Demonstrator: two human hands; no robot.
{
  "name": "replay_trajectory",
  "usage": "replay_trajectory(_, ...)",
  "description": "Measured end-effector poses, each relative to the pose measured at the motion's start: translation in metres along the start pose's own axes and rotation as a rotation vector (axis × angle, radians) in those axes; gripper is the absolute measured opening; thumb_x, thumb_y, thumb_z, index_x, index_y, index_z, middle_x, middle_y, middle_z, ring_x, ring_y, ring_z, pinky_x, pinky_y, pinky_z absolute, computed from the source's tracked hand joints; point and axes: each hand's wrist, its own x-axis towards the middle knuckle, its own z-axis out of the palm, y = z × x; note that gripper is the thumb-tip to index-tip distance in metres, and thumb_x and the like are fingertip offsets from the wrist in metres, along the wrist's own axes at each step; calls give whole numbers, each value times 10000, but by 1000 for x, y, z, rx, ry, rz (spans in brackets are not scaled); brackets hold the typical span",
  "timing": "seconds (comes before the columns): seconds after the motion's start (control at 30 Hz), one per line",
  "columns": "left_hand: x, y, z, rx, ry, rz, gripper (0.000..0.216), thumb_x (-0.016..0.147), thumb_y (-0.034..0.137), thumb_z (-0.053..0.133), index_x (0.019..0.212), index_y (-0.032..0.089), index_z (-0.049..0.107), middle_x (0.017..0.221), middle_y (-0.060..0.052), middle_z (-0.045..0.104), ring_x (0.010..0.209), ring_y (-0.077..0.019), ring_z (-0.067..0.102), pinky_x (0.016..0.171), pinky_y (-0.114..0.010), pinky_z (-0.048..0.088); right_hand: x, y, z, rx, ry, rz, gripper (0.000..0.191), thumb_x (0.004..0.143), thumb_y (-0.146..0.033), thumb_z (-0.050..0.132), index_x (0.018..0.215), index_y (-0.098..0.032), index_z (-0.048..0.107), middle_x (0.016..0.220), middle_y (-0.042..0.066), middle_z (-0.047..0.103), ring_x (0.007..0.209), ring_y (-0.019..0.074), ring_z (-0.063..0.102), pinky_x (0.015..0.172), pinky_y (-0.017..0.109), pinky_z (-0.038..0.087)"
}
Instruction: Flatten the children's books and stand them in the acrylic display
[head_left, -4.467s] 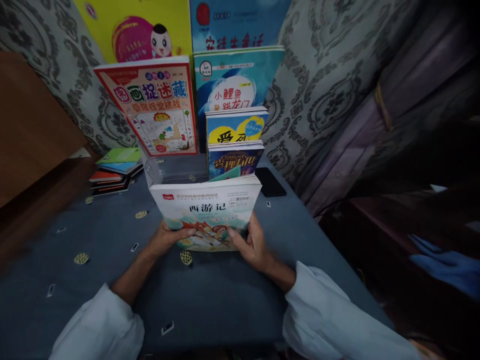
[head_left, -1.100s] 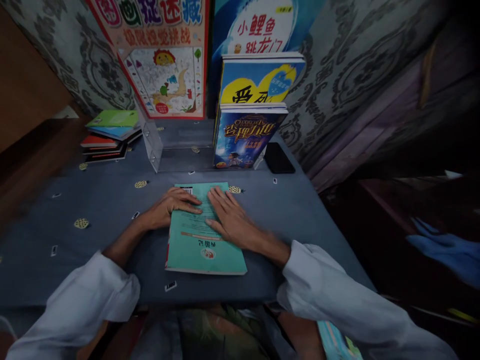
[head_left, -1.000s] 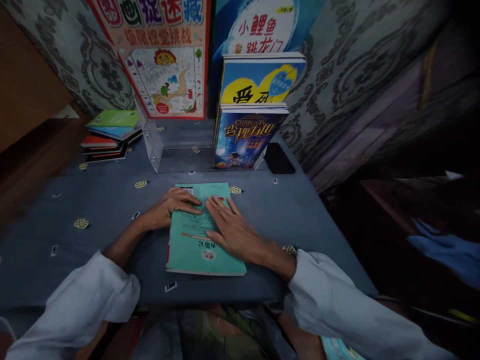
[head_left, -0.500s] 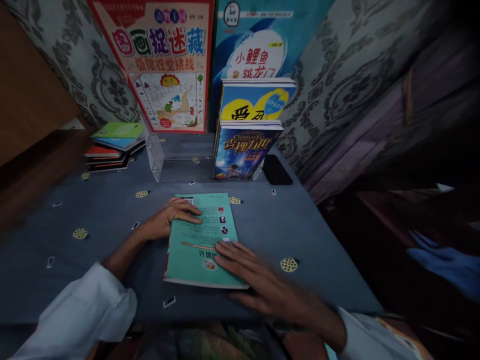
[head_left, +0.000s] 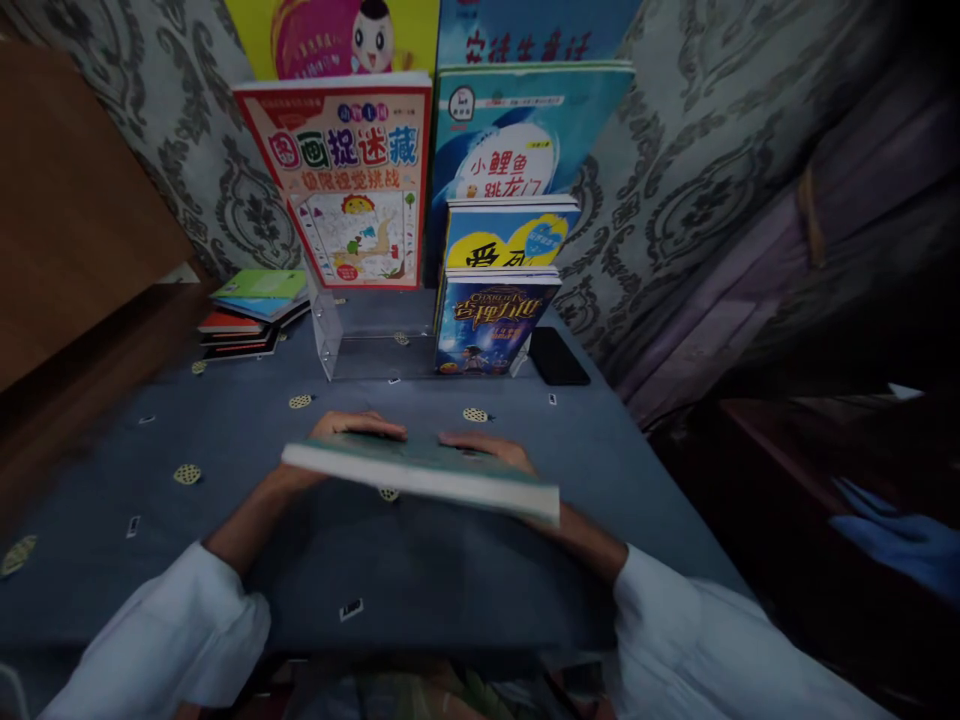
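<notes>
A thin teal-covered book (head_left: 427, 478) hangs nearly flat above the blue tablecloth (head_left: 225, 440), its white page edge facing me. My left hand (head_left: 352, 426) grips its far left side, fingers curled over the top. My right hand (head_left: 491, 452) grips its far right side, and the book hides most of that hand. Both arms wear white sleeves.
A clear acrylic rack (head_left: 352, 335) behind the hands holds upright children's books, a dark blue one (head_left: 491, 320) at the front. A stack of flat books (head_left: 251, 315) lies at the left, a black phone (head_left: 559, 357) at the right. A blue-gloved hand (head_left: 900, 535) shows at the far right.
The book lay flat on the cloth under both hands; my right hand slid back to its near edge, and now both hands have lifted it off the cloth. The camera tilted up.
</notes>
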Motion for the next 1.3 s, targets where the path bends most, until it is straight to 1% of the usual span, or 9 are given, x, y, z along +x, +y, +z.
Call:
replay_trajectory(0.07,-4,5,-1,-80,190,-66,436,625,515,887,898,185,812,867,-111,789,812,-281,747,789,-399,605,4,-7,5,73,30,97,453,876,-589,647,1081,-205,771,1032,79,770,806,227,712,634,320,601)
replay_trajectory(0.17,-3,12,1,-288,479,-75,511,554,569,903,829,161,767,770,-86,776,746,-272,750,732,-387,623,8,-18,12,175,34,183,499,820,-614,697,1026,-164,759,860,49,743,488,109,541,368,217,428)
replay_trajectory(0.3,1,17,8,-436,689,-103,611,614,656,843,916,137,730,794,-95,778,788,-285,762,703,-356,625,10,-23,19,288,-89,278,538,771,-645,734,945,-136,739,667,-5,670,382,47,400,329,183,323)
replay_trajectory(0.47,1,-5,12,-432,771,-293,578,704,664,765,910,129,687,738,-99,753,710,-269,747,632,-330,602,2,-17,27,442,-147,417,600,737,-691,747,967,-138,722,650,-13,664,399,47,412,340,170,282)
replay_trajectory(0.6,-2,-37,2,-235,704,-383,612,732,595,740,1113,130,627,824,-87,743,738,-258,730,670,-349,586,-2,-14,31,575,-135,468,607,733,-648,785,1055,-139,715,765,34,738,555,126,620,517,237,505)
replay_trajectory(0.73,-10,-57,-11,404,685,-203,635,802,467,680,1331,151,528,1106,-128,704,1031,-289,681,925,-444,540,0,-15,32,646,-130,488,619,715,-605,819,1098,-131,706,952,91,779,790,217,733,739,336,577)
replay_trajectory(0.9,-17,-61,-1,955,355,-116,502,960,432,463,1351,132,561,1487,-211,517,1442,-347,414,1172,-570,308,3,-16,31,690,-141,520,625,672,-577,855,1091,-139,701,968,96,786,876,256,751,813,387,583)
replay_trajectory(1.1,12,-54,33,1017,89,-110,656,993,516,441,1497,97,425,1605,-225,340,1532,-320,249,1234,-561,168,4,-15,32,736,-154,511,613,671,-544,868,1103,-146,692,980,91,787,906,261,753,853,404,584)
replay_trajectory(1.3,25,-32,58,782,-179,56,590,1025,472,376,1570,248,338,1654,-70,283,1552,-197,195,1274,-445,114,4,-15,31,728,-184,491,596,653,-550,879,1037,-132,699,934,77,782,874,243,752,870,380,563)
